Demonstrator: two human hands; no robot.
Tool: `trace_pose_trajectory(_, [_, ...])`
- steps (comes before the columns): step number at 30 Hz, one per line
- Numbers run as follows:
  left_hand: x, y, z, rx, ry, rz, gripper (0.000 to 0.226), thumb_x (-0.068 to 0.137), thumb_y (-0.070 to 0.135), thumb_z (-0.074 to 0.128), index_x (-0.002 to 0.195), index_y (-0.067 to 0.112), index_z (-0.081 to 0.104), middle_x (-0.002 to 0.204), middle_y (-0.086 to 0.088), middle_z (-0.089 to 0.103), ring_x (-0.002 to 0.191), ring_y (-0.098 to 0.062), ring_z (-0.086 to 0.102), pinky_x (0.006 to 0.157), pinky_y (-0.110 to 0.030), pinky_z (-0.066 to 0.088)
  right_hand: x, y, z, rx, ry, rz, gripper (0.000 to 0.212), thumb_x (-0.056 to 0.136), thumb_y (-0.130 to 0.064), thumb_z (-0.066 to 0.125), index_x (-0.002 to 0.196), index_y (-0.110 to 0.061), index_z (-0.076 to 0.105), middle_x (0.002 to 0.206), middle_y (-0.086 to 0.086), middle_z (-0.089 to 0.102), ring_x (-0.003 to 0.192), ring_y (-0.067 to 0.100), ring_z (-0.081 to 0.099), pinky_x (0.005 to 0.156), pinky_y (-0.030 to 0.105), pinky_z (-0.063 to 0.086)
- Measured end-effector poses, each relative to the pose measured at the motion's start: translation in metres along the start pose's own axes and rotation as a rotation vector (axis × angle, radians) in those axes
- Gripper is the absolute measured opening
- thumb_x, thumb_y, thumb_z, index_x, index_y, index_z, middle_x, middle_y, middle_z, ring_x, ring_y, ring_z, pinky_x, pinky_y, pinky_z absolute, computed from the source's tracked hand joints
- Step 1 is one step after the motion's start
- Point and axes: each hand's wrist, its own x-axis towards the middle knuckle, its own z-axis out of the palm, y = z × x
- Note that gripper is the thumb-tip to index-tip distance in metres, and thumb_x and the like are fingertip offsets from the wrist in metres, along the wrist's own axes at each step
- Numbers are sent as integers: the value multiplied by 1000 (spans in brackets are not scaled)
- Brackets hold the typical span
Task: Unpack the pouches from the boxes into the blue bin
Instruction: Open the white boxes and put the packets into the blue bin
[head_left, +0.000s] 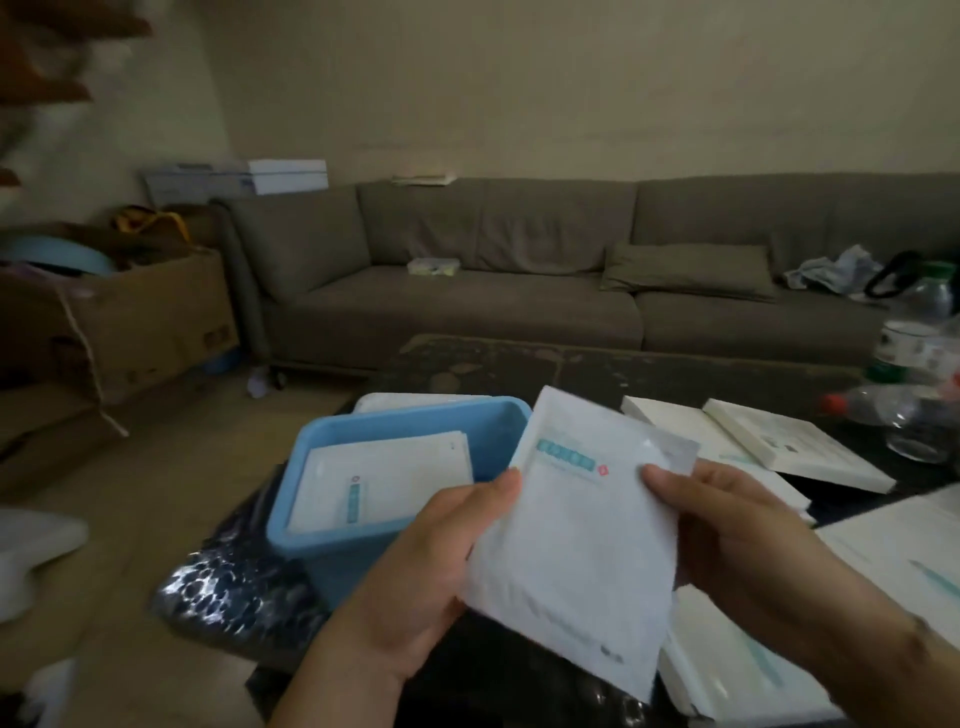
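Note:
I hold a stack of white pouches (576, 525) with teal print between both hands, tilted, just right of the blue bin (332, 551). My left hand (426, 566) grips the stack's left edge with the thumb on top. My right hand (748, 545) grips its right edge, thumb on the front. Inside the bin lie more white pouches (384, 483), flat. White boxes lie on the table to the right: one further back (789, 441) and one close by under my right forearm (727, 670).
The bin stands at the left end of a dark low table (597, 364). Clear plastic bottles (914, 410) stand and lie at the table's right end. A grey sofa (519, 270) runs behind; cardboard boxes (145, 312) stand at the left on the floor.

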Motion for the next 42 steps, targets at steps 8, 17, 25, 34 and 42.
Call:
trace_pose_trajectory(8, [-4,5,-26,-1,309,81,45,68,40,77,110,27,73,112,4,75,107,-18,70,94,-49,54,12,-1,40,94,-152,-24,66,58,-76,61,96,-24,77,98,11,75,90,35,72,69,47,59])
trace_pose_trajectory(17, [-17,25,-68,70,509,239,39,63,32,75,99,18,71,95,1,78,86,-16,76,69,-31,62,45,-24,59,-169,-183,-137,42,73,-19,64,115,-19,63,97,8,76,83,24,74,68,38,61])
trace_pose_trajectory(25, [-31,35,-112,69,592,219,50,64,18,73,113,22,65,86,-9,78,66,-16,72,53,-23,55,92,-33,83,-275,-84,-201,36,87,-13,67,121,-24,60,94,2,76,82,19,74,65,36,61])
trace_pose_trajectory(34, [-34,30,-123,659,851,149,26,91,18,68,110,35,64,89,12,73,79,4,64,57,-11,39,114,-30,101,-551,-127,-78,40,88,-12,66,123,-29,55,102,6,70,87,21,69,55,31,59])
trace_pose_trajectory(42, [-18,17,-119,1026,673,259,43,85,13,65,115,42,57,131,26,49,130,2,37,112,-34,40,129,-19,111,-693,-138,-32,50,86,-18,71,130,-31,51,122,7,60,99,24,66,79,40,61])
